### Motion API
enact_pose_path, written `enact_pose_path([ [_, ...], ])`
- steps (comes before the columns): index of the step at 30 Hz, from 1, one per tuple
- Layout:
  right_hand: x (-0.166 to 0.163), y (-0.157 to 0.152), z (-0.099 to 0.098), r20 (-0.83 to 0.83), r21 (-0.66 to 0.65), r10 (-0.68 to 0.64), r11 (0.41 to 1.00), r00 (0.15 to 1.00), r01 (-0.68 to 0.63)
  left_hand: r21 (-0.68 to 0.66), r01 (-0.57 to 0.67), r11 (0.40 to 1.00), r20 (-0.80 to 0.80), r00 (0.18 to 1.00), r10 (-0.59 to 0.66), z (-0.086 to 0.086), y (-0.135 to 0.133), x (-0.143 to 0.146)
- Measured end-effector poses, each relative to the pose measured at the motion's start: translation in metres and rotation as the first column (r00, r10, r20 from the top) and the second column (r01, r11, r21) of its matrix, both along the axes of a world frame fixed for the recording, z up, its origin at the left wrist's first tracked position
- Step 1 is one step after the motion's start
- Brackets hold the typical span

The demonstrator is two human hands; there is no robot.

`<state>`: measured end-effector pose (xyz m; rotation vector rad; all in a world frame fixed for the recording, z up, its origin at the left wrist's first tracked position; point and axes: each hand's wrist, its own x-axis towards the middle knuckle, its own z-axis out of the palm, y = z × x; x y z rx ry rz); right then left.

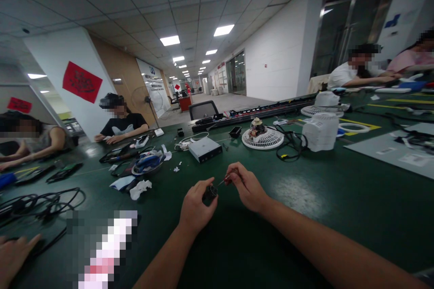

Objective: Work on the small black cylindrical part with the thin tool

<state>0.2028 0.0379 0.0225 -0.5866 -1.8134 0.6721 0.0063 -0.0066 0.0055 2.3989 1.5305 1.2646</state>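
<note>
Green surface (356, 207), crowded along its far side
Farther off we count one slatted white fan grille (269, 141), one white housing (320, 132) near it and one grey box (205, 148); closer, the fingers of our right hand (250, 188) pinch one thin, red-handled screwdriver (227, 180), its tip at one small, black, rounded part (210, 192), which our left hand (195, 205) holds over the surface.

No readable words; red sheet (82, 81) with dark characters, white wall panel (156, 95) with blurred lettering; grey board (368, 146) with small, apparently printed labels (415, 158)
</note>
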Motion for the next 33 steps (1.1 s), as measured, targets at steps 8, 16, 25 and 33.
enact_pose_path([
  [8,0.0030,0.0032,0.0000,-0.009,0.025,-0.165,0.986,0.986,0.165,0.006,-0.045,0.999,-0.003,0.999,0.045,-0.0034,0.0020,-0.0002],
  [16,-0.0003,0.0011,-0.0025,0.006,0.028,-0.077,0.997,0.997,0.077,-0.022,-0.045,0.999,-0.038,0.998,0.044,-0.0005,-0.0001,0.0006],
  [25,-0.0022,-0.0020,-0.0004,0.064,0.038,-0.090,0.995,0.994,0.087,-0.015,-0.008,1.000,-0.056,0.998,0.008,0.0017,-0.0022,0.0032],
  [33,0.0002,0.0014,-0.0001,0.043,0.001,-0.071,0.997,0.997,0.071,-0.017,-0.026,1.000,-0.071,0.997,0.025,0.0009,-0.0017,0.0028],
])
